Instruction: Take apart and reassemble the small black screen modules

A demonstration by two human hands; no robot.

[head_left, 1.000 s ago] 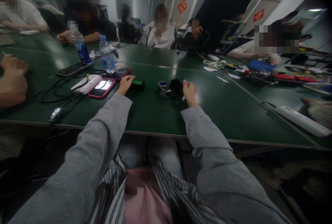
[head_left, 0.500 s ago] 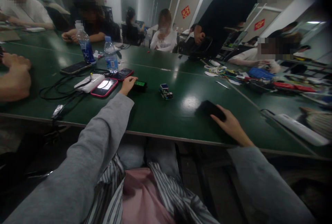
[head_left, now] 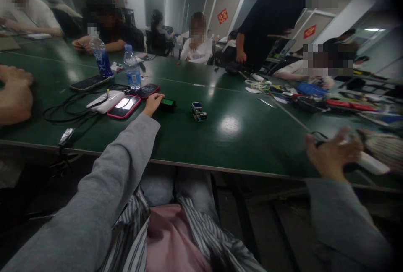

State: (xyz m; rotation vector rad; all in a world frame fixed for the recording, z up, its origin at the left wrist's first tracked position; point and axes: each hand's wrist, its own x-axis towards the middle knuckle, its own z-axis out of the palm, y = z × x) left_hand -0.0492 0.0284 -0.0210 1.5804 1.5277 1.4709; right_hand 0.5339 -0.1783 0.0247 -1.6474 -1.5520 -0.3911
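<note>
My left hand (head_left: 153, 104) reaches forward over the table, its fingers closed at the left edge of a small black device with a lit green screen (head_left: 168, 102). To the right of that device lies a small circuit board with a little screen (head_left: 199, 113), untouched. My right hand (head_left: 335, 154) is over the table's right side, blurred by motion, with fingers spread apart. It partly covers a white bar-shaped thing, perhaps a power strip (head_left: 374, 163). The black slab seen earlier in my right hand cannot be made out clearly.
On the left of the green table (head_left: 176, 142) lie a red-edged phone (head_left: 124, 107), a white box with black cables (head_left: 107, 101), more phones and two bottles (head_left: 132, 72). Wires and tools (head_left: 330, 100) are heaped at the right. Several people sit or stand around.
My right hand has swung right, and its fingers, earlier wrapped around a black slab, are now spread. My left hand stays by the green-screen device. The whole view has shifted slightly.
</note>
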